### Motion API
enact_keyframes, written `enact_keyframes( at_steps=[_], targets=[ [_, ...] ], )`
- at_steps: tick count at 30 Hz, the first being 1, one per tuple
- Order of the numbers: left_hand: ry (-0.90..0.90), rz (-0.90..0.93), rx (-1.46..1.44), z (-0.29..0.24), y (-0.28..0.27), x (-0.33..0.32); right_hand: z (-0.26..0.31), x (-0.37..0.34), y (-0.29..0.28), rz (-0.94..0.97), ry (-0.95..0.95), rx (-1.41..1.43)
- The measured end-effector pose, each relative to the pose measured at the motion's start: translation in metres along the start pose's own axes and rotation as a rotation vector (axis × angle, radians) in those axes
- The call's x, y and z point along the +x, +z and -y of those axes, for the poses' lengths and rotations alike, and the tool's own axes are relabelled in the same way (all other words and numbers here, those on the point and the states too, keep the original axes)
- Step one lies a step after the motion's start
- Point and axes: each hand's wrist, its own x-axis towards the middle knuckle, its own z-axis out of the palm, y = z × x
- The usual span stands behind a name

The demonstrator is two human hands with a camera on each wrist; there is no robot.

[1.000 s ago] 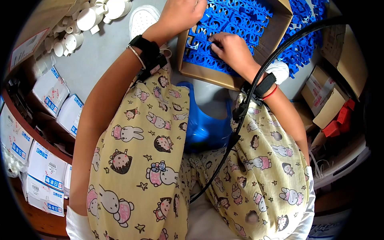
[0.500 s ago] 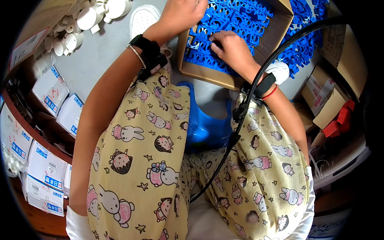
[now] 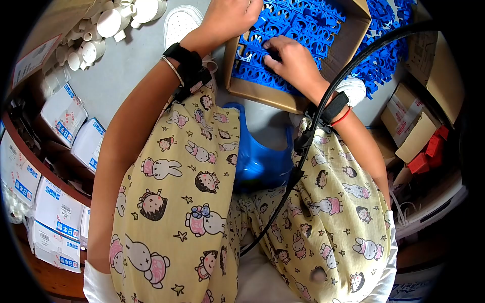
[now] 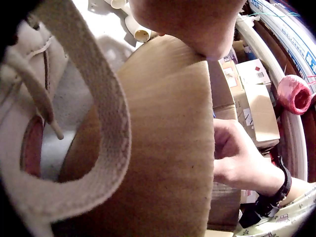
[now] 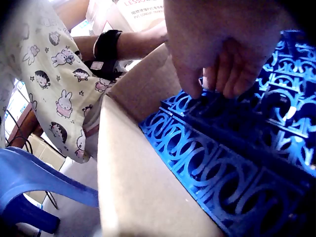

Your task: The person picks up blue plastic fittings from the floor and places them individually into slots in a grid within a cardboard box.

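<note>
A cardboard box [image 3: 262, 97] holds rows of blue plastic pipe clips [image 3: 313, 30], ring-shaped and packed close together. My right hand [image 3: 292, 58] is over the near rows, with thumb and fingers bent down onto a blue clip [image 5: 197, 101]. In the right wrist view its fingertips are right at the clips, which partly hide in the hand's shadow. At the box's left wall, my left hand [image 3: 230, 17] reaches over the rim with bent fingers. The wall [image 4: 163, 123] hides those fingers in the left wrist view, and I cannot tell what they hold.
Right of the box lies a heap of loose blue clips [image 3: 386, 45]. White pipe fittings [image 3: 111, 22] are piled at upper left, near a white shoe [image 3: 181, 29]. A blue plastic stool [image 3: 260, 151] stands between the knees. A black cable [image 3: 348, 65] crosses in front of the right forearm.
The right hand's fingers have shifted slightly away from the body, and the gap between index finger and thumb looks wider. My left hand has stayed nearly still.
</note>
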Motion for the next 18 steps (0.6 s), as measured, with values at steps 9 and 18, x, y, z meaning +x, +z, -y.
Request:
enact_keyframes(
  at_steps=[9, 18],
  targets=[
    [0.007, -0.001, -0.002, -0.001, -0.001, 0.0, -0.001, 0.003, 0.01, -0.052, -0.076, -0.072],
    [0.003, 0.006, -0.015, -0.001, -0.001, 0.001, 0.001, 0.003, 0.011, -0.047, -0.055, -0.055]
  ],
)
